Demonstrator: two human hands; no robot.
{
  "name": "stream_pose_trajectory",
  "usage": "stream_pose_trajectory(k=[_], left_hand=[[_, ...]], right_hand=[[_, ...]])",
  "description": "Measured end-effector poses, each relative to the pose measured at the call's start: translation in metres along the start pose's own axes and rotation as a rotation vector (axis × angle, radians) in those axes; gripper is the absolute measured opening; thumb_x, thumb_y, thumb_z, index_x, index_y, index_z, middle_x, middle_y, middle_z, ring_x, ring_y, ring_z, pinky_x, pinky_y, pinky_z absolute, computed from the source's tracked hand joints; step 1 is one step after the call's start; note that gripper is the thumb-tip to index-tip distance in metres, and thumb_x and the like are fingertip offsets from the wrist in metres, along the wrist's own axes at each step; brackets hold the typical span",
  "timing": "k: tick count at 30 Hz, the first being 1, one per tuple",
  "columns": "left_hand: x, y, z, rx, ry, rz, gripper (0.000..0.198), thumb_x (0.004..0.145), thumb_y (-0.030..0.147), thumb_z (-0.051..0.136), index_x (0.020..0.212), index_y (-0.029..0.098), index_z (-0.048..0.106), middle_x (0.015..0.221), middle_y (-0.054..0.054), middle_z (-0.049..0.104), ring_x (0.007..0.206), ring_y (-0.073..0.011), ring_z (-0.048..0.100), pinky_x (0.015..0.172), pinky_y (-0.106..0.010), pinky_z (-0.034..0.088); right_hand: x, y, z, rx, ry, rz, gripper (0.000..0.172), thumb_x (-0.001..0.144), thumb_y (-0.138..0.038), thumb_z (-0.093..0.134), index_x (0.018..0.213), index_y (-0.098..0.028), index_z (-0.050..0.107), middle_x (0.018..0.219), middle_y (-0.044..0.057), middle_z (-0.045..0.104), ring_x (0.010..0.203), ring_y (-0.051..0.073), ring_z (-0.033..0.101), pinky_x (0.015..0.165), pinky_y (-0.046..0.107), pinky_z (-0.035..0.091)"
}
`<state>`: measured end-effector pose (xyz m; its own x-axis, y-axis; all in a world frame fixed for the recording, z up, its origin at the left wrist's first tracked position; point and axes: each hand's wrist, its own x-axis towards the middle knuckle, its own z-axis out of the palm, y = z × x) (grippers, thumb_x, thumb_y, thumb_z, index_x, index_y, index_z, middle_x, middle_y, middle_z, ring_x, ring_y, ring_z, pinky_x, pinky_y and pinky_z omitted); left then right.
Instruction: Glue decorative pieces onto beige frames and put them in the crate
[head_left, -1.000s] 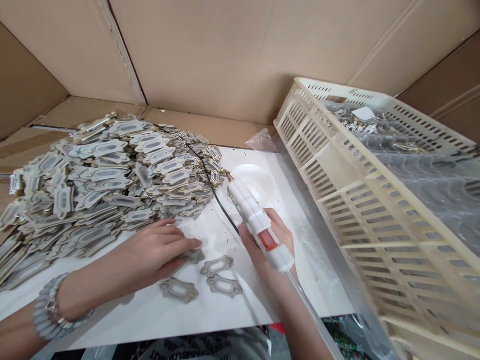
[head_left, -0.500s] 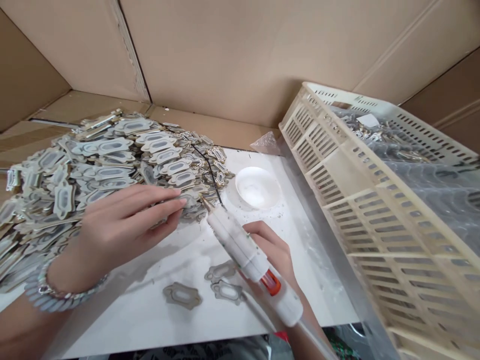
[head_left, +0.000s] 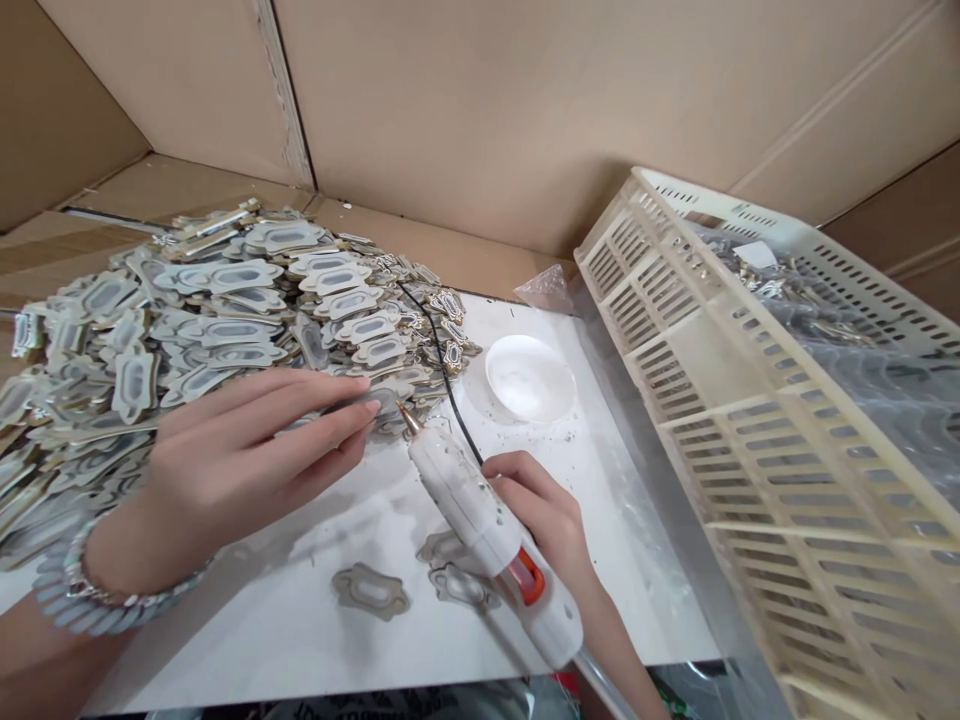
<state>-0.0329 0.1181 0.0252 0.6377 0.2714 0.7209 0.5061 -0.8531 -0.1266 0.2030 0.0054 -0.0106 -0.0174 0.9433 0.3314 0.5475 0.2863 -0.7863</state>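
Observation:
My right hand (head_left: 547, 510) is wrapped round a white hot glue gun (head_left: 472, 500) with an orange trigger and a clear glue stick at its rear. The brass nozzle points up and left, close to the fingertips of my left hand (head_left: 262, 450). Those fingers pinch a grey frame-shaped plate (head_left: 385, 400), mostly hidden behind them and seen against the pile. A large heap of similar plates (head_left: 240, 330) lies behind and left of my left hand. Below the hands, one loose plate (head_left: 371, 590) lies on the white board, and two others, one a grey plate (head_left: 461, 588), lie partly under the gun.
A white bowl (head_left: 529, 380) stands beyond the gun, with a black cord (head_left: 454, 400) running left of it. A cream plastic crate (head_left: 720, 430) holding plastic-wrapped pieces fills the right side. Cardboard walls (head_left: 480, 130) rise behind. A clear plastic scrap (head_left: 541, 288) lies near the crate.
The view has shifted slightly. The glue gun has swung a little and its nozzle sits nearer my left fingertips. My left hand keeps its pinch.

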Motion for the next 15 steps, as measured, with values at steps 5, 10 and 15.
stream_pose_trajectory(k=[5, 10, 15], left_hand=[[-0.0012, 0.0015, 0.0009, 0.002, -0.007, 0.015, 0.018, 0.079, 0.012, 0.078, 0.091, 0.02, 0.067, 0.087, -0.004, 0.078, 0.074, -0.0188, 0.073, 0.073, -0.034, 0.063], [0.0017, 0.0037, -0.0018, -0.013, -0.014, 0.033, 0.015, 0.08, 0.011, 0.077, 0.09, 0.018, 0.068, 0.087, -0.006, 0.077, 0.075, -0.0192, 0.073, 0.074, -0.033, 0.064], [0.0039, 0.0071, -0.0063, -0.009, -0.015, 0.013, 0.013, 0.083, 0.013, 0.073, 0.091, 0.022, 0.068, 0.086, -0.004, 0.077, 0.077, -0.0195, 0.074, 0.075, -0.033, 0.066]], right_hand=[[0.0004, -0.0002, 0.0003, -0.005, -0.013, 0.013, 0.015, 0.086, -0.019, 0.055, 0.081, -0.021, 0.069, 0.09, 0.005, 0.063, 0.068, 0.014, 0.059, 0.06, 0.025, 0.051], [0.0017, -0.001, -0.0004, -0.013, -0.01, 0.011, 0.015, 0.085, -0.019, 0.055, 0.079, -0.02, 0.068, 0.088, 0.005, 0.064, 0.067, 0.014, 0.059, 0.06, 0.025, 0.051], [0.0021, -0.0004, -0.0003, -0.042, -0.008, -0.003, 0.013, 0.083, -0.019, 0.056, 0.078, -0.021, 0.068, 0.086, 0.005, 0.064, 0.067, 0.015, 0.06, 0.059, 0.025, 0.05]])
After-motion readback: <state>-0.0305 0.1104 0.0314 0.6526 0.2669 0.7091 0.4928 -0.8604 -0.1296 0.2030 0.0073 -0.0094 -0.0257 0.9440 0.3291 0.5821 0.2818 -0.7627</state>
